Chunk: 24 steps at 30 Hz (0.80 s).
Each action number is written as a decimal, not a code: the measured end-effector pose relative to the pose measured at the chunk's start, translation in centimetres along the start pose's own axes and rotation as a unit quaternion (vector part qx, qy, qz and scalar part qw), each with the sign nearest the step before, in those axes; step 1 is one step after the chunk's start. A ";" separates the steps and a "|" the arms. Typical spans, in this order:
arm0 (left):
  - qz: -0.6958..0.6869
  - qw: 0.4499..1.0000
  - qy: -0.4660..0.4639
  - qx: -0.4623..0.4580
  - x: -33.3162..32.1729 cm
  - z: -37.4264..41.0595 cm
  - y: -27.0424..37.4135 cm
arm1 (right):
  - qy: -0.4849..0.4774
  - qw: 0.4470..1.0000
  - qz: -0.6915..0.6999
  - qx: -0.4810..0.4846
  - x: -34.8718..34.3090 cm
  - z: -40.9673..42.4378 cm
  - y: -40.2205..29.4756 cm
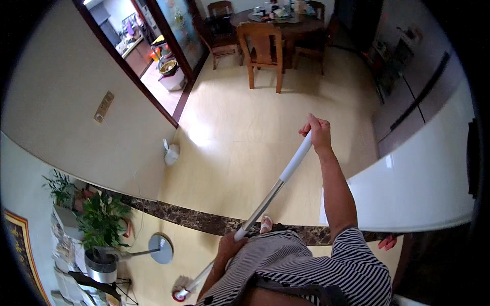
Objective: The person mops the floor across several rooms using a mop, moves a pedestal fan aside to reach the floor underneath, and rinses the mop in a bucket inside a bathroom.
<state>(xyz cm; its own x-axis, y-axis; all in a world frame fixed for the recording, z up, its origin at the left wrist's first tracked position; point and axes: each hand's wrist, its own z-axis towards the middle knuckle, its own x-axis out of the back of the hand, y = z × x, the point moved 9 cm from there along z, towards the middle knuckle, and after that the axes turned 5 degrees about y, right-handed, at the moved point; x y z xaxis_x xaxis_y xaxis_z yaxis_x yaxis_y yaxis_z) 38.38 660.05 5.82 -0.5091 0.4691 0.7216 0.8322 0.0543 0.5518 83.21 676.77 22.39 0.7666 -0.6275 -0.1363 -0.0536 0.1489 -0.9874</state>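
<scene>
A mop (268, 197) with a metal pole and white grips slants across the view. Around the upper end of its pole, my right hand (319, 132) is closed, with the arm stretched forward. My left hand (231, 244) grips the pole lower down, close to my striped clothing. Below that hand the pole runs down left to the mop head (182, 288), a greyish fringe with a red and white fitting, on the pale floor. My body hides part of the pole. One sandalled foot (266, 224) shows by the dark marble strip (206, 220).
Wooden chairs (264, 53) surround a round dining table (245, 19) ahead. A doorway at left shows a kitchen counter (132, 46). A white plastic bag (171, 153) sits at the wall corner. Potted plants (101, 218) and a round-based stand (160, 248) are at left; a glossy white panel (413, 191) is at right.
</scene>
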 end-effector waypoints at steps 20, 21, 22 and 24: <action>-0.085 0.982 -0.106 -0.131 19.6 47.7 8.9 | 0.020 0.974 -0.162 0.156 -24.8 35.3 -6.5; -0.083 0.971 -0.086 -0.208 20.3 49.9 11.4 | -0.018 0.938 -0.237 0.254 -23.8 36.9 -8.6; -0.074 0.971 -0.103 -0.201 21.7 52.4 12.1 | 0.072 0.946 -0.251 0.194 -24.9 37.4 -9.3; -0.073 0.969 -0.131 -0.198 24.3 56.4 13.9 | 0.150 0.962 -0.175 0.148 -25.6 38.9 -10.7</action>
<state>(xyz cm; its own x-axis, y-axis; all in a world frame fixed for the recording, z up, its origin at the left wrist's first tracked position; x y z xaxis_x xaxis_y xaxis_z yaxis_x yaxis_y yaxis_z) 50.02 721.91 7.44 -0.4985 0.6919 0.5223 0.5806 -0.1809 0.7938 89.07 720.95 39.59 0.4827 -0.8646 0.1399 0.3929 0.0710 -0.9169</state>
